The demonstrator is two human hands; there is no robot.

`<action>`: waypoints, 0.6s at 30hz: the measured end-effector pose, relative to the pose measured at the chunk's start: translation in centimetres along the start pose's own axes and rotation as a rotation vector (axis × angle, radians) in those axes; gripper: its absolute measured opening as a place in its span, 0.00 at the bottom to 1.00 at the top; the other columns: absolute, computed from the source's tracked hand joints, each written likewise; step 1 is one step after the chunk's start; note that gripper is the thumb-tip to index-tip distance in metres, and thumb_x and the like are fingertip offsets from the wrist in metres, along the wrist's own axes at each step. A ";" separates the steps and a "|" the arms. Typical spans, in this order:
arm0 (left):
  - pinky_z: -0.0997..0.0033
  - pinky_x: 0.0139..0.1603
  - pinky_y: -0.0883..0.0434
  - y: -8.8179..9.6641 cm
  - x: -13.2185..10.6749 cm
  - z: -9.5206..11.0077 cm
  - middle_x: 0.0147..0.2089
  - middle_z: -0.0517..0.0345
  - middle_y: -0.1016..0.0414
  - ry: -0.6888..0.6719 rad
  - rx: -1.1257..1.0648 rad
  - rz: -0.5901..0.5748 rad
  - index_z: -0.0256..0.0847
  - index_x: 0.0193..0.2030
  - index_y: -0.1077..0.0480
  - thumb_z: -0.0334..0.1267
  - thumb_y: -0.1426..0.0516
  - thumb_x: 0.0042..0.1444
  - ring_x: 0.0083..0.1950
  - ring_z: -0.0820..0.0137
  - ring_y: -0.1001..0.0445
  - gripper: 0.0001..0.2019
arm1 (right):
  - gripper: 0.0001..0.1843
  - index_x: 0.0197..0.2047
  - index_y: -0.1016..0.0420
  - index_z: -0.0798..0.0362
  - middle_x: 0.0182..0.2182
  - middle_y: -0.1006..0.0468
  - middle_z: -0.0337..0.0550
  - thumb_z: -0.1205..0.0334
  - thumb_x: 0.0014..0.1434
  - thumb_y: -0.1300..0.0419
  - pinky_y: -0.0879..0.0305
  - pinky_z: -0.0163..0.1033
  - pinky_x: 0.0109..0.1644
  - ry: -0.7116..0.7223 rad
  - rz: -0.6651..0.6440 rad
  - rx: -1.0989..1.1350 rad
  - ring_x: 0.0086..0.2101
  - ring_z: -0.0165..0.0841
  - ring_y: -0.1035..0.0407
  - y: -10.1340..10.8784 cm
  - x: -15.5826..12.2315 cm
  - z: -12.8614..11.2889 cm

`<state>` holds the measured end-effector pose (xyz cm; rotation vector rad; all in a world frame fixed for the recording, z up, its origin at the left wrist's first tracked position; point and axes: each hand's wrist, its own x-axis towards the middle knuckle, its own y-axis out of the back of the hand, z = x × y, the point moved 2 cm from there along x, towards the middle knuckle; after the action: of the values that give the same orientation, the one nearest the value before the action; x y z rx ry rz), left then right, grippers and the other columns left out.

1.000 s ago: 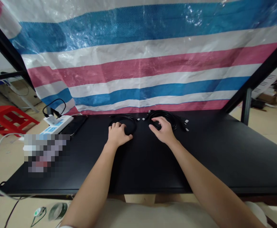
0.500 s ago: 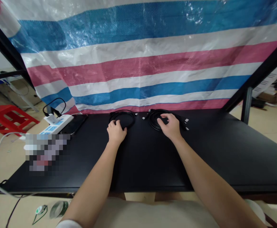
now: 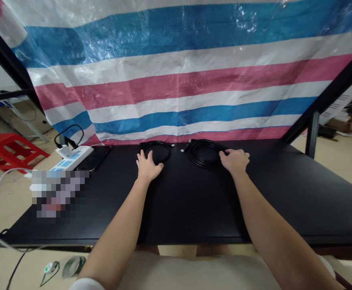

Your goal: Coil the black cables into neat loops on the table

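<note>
Two coils of black cable lie side by side at the back of the black table (image 3: pixel 191 205). My left hand (image 3: pixel 148 167) is at the near left edge of the smaller left coil (image 3: pixel 169 155), with fingers spread and holding nothing. The larger right coil (image 3: pixel 204 163) has pale connector tips (image 3: pixel 182 150) at its left end. At that coil's right side, my right hand (image 3: pixel 235 160) has its fingers bent and closed over the cable, thumb against the strands. The coil's right-hand connectors are hidden beneath this hand.
On the left stand a white power strip (image 3: pixel 81 154) with a plugged-in adapter and a dark phone (image 3: pixel 95 159). A striped plastic sheet (image 3: pixel 176 88) hangs behind the table. A red stool (image 3: pixel 9 151) and a jar (image 3: pixel 74 266) are beyond its edges.
My right hand has moved right, from above the middle of the larger coil to its right end, covering the connectors there. My left hand's fingers have spread wider.
</note>
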<state>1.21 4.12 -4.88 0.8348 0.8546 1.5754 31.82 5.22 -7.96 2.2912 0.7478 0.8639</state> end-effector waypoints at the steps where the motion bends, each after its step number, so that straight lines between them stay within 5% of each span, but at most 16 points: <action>1: 0.43 0.67 0.54 0.0 0.0 0.0 0.71 0.34 0.57 0.005 0.001 0.000 0.36 0.64 0.43 0.43 0.41 0.46 0.71 0.45 0.60 0.37 | 0.08 0.26 0.23 0.52 0.34 0.30 0.53 0.57 0.41 0.37 0.41 0.58 0.44 0.010 0.002 -0.001 0.41 0.50 0.39 -0.1 0.0 0.0; 6: 0.44 0.66 0.52 0.2 -0.4 0.3 0.71 0.34 0.55 0.016 0.005 0.076 0.36 0.62 0.41 0.43 0.41 0.44 0.71 0.45 0.58 0.36 | 0.08 0.25 0.23 0.52 0.31 0.30 0.51 0.57 0.45 0.41 0.40 0.58 0.43 0.039 0.023 0.080 0.39 0.47 0.38 -0.1 0.0 -0.4; 13: 0.42 0.64 0.47 0.4 -1.2 0.9 0.68 0.39 0.50 -0.045 -0.023 0.158 0.39 0.58 0.38 0.39 0.43 0.46 0.69 0.48 0.51 0.29 | 0.13 0.30 0.23 0.55 0.30 0.29 0.53 0.57 0.51 0.46 0.40 0.54 0.43 0.186 0.225 0.177 0.37 0.45 0.37 0.9 -0.4 -1.3; 18: 0.42 0.63 0.45 0.5 -1.0 0.8 0.64 0.40 0.44 -0.048 -0.070 0.185 0.39 0.56 0.35 0.38 0.43 0.46 0.66 0.49 0.45 0.26 | 0.14 0.30 0.26 0.55 0.24 0.30 0.47 0.56 0.52 0.48 0.36 0.49 0.42 0.209 0.201 0.309 0.31 0.40 0.34 1.8 -0.4 -1.7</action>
<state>1.79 3.09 -4.16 0.9192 0.6995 1.7293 30.90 4.26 -5.86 2.6101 0.7954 1.1636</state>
